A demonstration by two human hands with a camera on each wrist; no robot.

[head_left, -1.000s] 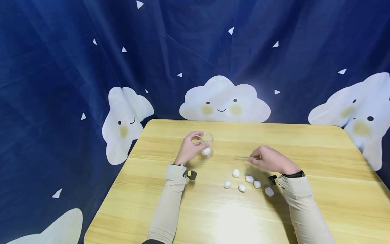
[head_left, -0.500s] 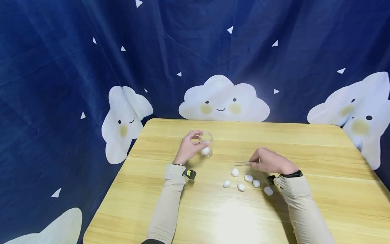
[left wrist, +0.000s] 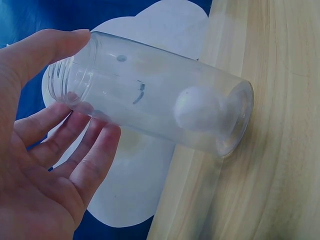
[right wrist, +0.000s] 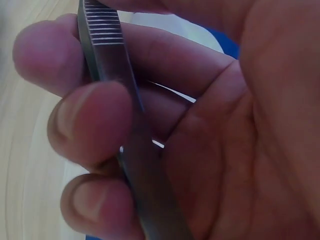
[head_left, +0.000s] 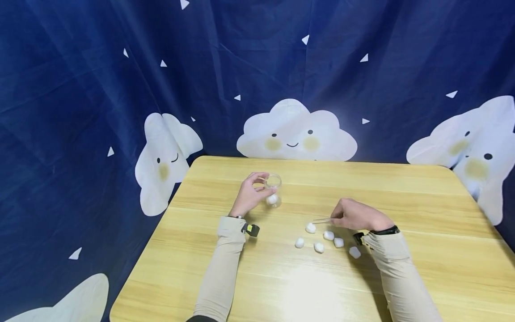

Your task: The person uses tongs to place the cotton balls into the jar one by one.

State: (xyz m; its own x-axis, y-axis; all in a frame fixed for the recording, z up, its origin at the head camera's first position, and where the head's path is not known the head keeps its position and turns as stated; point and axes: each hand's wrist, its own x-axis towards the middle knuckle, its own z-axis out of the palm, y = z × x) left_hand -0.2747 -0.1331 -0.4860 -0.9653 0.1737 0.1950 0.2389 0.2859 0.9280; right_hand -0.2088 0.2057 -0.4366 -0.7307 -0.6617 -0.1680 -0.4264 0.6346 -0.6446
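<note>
My left hand (head_left: 250, 197) grips a clear plastic jar (left wrist: 155, 92) near its threaded, lidless mouth, thumb on one side and fingers on the other. The jar stands upright on the table, and a white cotton ball (left wrist: 197, 109) lies near its bottom. In my right hand (head_left: 358, 214) I hold metal tweezers (right wrist: 107, 55) with a ridged grip, the fingers curled round them. Their tips reach left, right at the upper edge of a cotton ball (head_left: 310, 228) on the table. The right wrist view shows only the tweezers' handle; the tips are outside it.
Several more white cotton balls (head_left: 319, 247) lie scattered on the wooden table (head_left: 193, 277), in front of and left of my right hand. A blue curtain (head_left: 217, 53) with printed clouds hangs behind the table's far edge. Black cameras sit on both wrists.
My right hand has come nearer to me, and the tweezers' tips have moved down from above the cotton balls to the nearest one. The left hand and the jar stay in place.
</note>
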